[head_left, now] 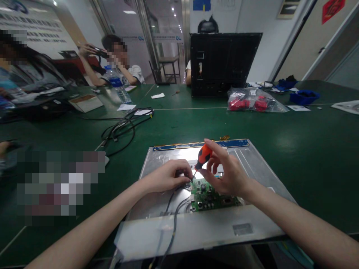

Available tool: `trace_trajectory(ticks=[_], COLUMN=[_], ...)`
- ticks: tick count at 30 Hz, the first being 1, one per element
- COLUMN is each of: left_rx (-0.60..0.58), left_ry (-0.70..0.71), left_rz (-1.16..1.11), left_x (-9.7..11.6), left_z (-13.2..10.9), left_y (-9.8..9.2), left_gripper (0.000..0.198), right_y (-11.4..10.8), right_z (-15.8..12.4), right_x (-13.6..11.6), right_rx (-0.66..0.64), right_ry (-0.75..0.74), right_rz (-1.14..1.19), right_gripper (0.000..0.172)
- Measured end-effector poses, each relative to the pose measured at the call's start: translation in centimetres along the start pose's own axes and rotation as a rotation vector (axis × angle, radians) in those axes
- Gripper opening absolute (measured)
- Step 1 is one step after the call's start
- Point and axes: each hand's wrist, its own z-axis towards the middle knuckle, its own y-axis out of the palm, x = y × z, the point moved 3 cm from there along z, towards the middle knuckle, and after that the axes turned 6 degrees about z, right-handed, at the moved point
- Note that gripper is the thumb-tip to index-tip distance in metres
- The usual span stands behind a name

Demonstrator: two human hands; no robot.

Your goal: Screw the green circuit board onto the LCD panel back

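An orange and black screwdriver is gripped in my right hand, tilted with its tip down at the upper left corner of a green circuit board. The fingers of my left hand are pinched together beside that tip; whatever is between them is hidden. Under both hands lies a flat silver metal panel, with the board on its lower middle. A narrow blue circuit strip runs along the panel's far edge. Dark cables lead from the board's left side toward me.
A black monitor housing stands across the green table. Beside it lies a plastic bag with red items. Tangled black cables, a water bottle and a small box are at left. Other people sit across the table and at left.
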Motion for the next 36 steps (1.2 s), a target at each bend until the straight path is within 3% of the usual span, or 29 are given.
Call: trace_trajectory(ticks=[36], left_rx=[-0.007], left_ry=[0.008], left_rz=[0.008], left_x=[0.2], left_z=[0.05], left_y=[-0.09], left_gripper=[0.004], right_y=[0.3], right_z=[-0.17], right_x=[0.29], right_rx=[0.005], right_ry=[0.0], right_rz=[0.005], right_gripper=[0.078])
